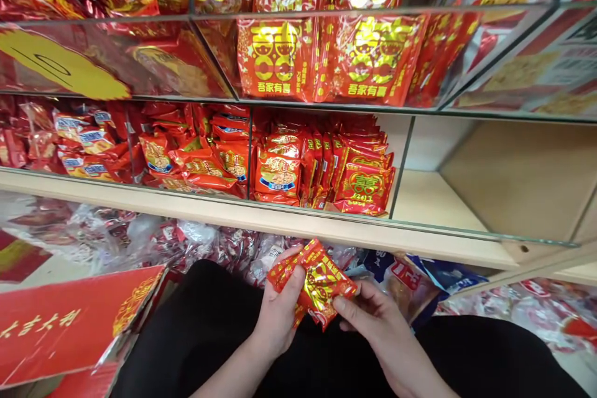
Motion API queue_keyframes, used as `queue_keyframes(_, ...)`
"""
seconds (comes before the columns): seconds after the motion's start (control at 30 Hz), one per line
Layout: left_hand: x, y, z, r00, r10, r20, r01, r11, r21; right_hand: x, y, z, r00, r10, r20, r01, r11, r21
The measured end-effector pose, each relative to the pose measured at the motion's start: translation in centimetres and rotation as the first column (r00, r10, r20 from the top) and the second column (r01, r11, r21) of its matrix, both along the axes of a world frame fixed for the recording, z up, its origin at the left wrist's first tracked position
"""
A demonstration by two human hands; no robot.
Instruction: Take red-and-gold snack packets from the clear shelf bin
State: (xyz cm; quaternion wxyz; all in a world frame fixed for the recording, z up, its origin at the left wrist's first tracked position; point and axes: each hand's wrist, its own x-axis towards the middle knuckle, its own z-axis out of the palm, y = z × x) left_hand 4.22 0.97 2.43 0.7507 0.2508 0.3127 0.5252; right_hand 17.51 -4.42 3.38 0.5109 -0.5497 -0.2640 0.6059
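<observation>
Left hand and right hand together pinch a gold-printed red packet, tilted above the lap and just below the lower shelf; more red wrapping shows beneath it, but how many packets are held I cannot tell. Two forearms rise from the bottom edge and lean toward each other. On the left, the thumb presses flat across the packet's face; on the right, thumb and fingers grip its corner. Two black-clad legs spread to either side. Two gold-figured packets front the upper shelf's middle compartment, one yellow tag reads 10, and one red box stands beside the left leg.
</observation>
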Motion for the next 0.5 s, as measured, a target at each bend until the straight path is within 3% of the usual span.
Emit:
queue_keyframes(0.13, -0.1, -0.34, -0.29, 0.995, 0.019, -0.093, -0.012, 0.997, 0.078, -0.36, -0.5, -0.28, 0.978, 0.025, -0.209, -0.029, 0.999, -0.017)
queue_keyframes(0.23, -0.08, -0.42, -0.24, 0.995, 0.015, -0.099, -0.007, 0.997, 0.082, -0.6, -0.75, -0.53, 0.961, 0.026, -0.275, -0.025, 1.0, 0.01)
queue_keyframes(0.37, -0.03, -0.33, 0.13, 0.998, -0.033, -0.054, 0.035, 0.999, 0.038, -0.61, -0.83, -0.48, 0.972, 0.034, -0.231, -0.033, 0.999, 0.008)
queue_keyframes(0.5, -0.14, -0.17, 0.45, 0.996, -0.082, -0.018, 0.082, 0.997, 0.012, 0.14, -0.9, -0.02, 0.988, 0.144, -0.056, -0.144, 0.99, 0.005)
